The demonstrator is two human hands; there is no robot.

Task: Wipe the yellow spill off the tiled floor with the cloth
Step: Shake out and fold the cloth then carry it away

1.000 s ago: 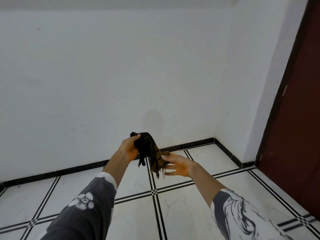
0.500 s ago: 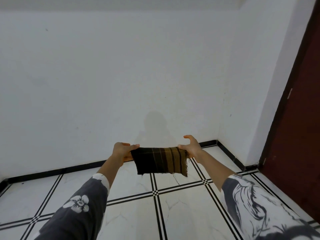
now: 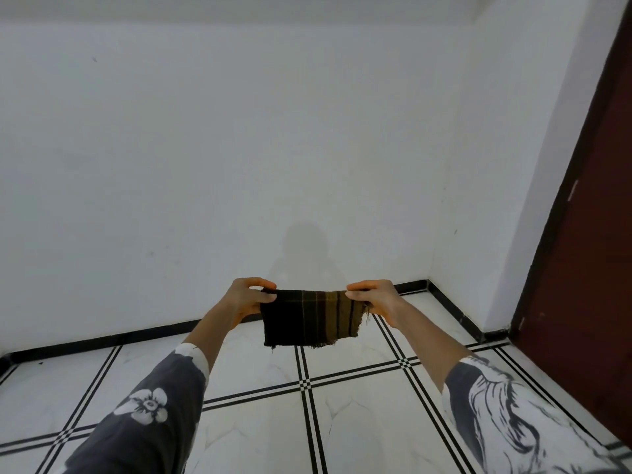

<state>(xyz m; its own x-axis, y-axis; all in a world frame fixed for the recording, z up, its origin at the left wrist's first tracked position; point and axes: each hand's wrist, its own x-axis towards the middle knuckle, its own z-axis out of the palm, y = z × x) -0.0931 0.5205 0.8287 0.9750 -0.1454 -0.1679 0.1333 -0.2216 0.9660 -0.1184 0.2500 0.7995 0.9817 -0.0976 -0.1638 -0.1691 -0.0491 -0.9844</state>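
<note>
A dark brown and ochre striped cloth point(image 3: 311, 318) hangs flat in the air in front of me, stretched by its top edge. My left hand point(image 3: 248, 297) pinches its top left corner and my right hand point(image 3: 372, 299) pinches its top right corner. Both arms reach forward over the white tiled floor point(image 3: 359, 422) with black double lines. No yellow spill shows anywhere on the visible tiles.
A white wall point(image 3: 239, 148) with a black skirting strip stands straight ahead and meets a second wall at the right corner. A dark red door point(image 3: 595, 268) fills the right edge. My own shadow falls on the wall behind the cloth.
The cloth was bunched between my hands a second ago; my hands have drawn apart and spread it flat. Since half a second ago it has been held slightly higher.
</note>
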